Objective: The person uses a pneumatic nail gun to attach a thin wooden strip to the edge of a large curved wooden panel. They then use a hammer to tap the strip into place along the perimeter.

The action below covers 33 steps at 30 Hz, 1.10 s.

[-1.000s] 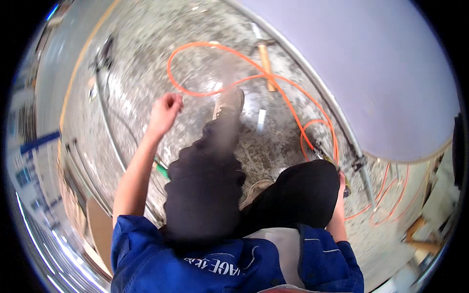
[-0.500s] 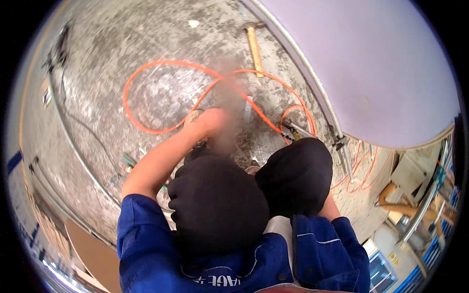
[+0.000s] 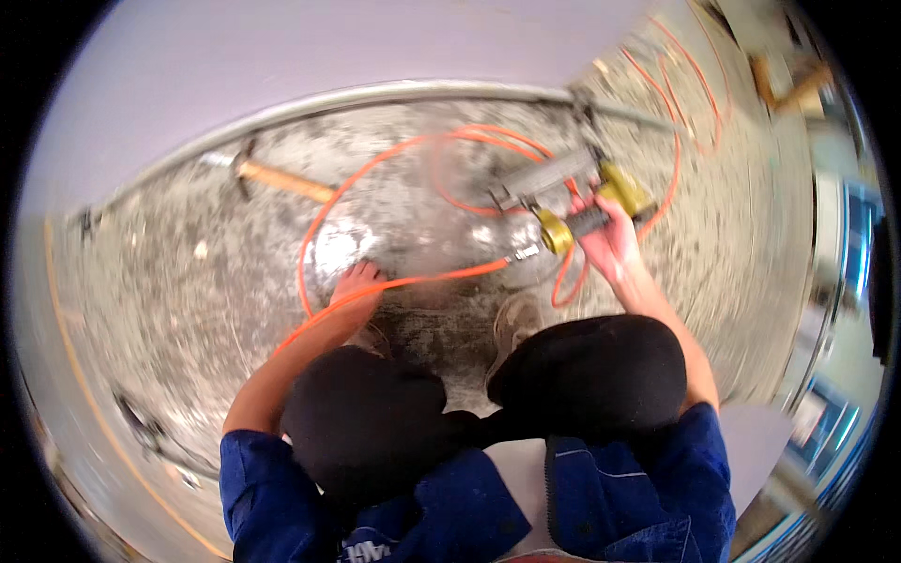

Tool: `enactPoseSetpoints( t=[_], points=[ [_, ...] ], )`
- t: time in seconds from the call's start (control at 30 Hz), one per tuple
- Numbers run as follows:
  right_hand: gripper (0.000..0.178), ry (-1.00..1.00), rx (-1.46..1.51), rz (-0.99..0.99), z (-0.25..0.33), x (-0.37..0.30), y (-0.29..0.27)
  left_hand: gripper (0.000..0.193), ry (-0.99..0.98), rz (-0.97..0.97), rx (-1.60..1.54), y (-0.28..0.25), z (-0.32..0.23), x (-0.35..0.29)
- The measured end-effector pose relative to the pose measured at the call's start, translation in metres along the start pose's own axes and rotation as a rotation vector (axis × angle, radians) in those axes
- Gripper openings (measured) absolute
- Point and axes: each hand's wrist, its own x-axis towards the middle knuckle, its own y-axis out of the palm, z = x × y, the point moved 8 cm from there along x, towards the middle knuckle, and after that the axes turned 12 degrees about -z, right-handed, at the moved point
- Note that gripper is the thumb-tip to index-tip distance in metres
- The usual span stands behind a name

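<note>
My right hand (image 3: pixel 608 235) is wrapped around the dark grip of an air-powered nail gun or stapler (image 3: pixel 554 233) with olive-yellow parts. Its long grey magazine (image 3: pixel 546 178) lies on the far side of the grip. An orange air hose (image 3: pixel 441 276) joins the tool by a metal coupling (image 3: pixel 526 252) and passes over my left wrist. Down at the floor, my left hand (image 3: pixel 359 281) has its fingers bent and held together; whatever is under the fingertips is hidden. A hammer (image 3: pixel 286 180) with a wooden handle lies beyond that hand.
A large pale lilac panel (image 3: pixel 310 47) edged by a metal tube (image 3: pixel 375 92) spans the far side. Loops of hose lie on the stained concrete floor (image 3: pixel 188 310). My shoe (image 3: pixel 515 319) stands between the hands. Dark cable-like items (image 3: pixel 141 422) lie at left.
My view has turned to the right, so the panel is now straight ahead. The nail gun has come into plain view in my right hand. My left hand is down by the floor.
</note>
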Motion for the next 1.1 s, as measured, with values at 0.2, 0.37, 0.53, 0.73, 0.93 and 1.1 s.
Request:
enactPoseSetpoints(
  t=[0.2,0.37,0.53,0.73,0.93,1.1],
  points=[
    [0.045,-0.079,0.167,0.136,0.023,-0.011,0.007,0.012,-0.072,0.876,-0.372,-0.107,-0.081,0.008],
    [0.043,-0.002,0.194,0.101,0.016,-0.014,0.028,0.023,-0.041,0.374,-0.554,-0.232,-0.144,0.094],
    [0.022,0.047,0.245,0.187,0.007,-0.012,0.041,0.032,0.212,0.027,-0.381,-0.227,-0.220,0.144],
    [0.038,0.106,0.430,0.225,0.005,-0.014,0.033,0.042,0.121,-0.129,-0.363,-0.212,-0.225,0.154],
    [0.045,0.139,0.413,0.270,-0.004,-0.014,0.021,0.053,0.235,-0.208,-0.135,-0.243,-0.224,0.178],
    [0.046,0.183,0.431,0.385,0.001,-0.022,0.022,0.058,0.361,0.047,-0.164,-0.230,-0.228,0.171]
  ],
)
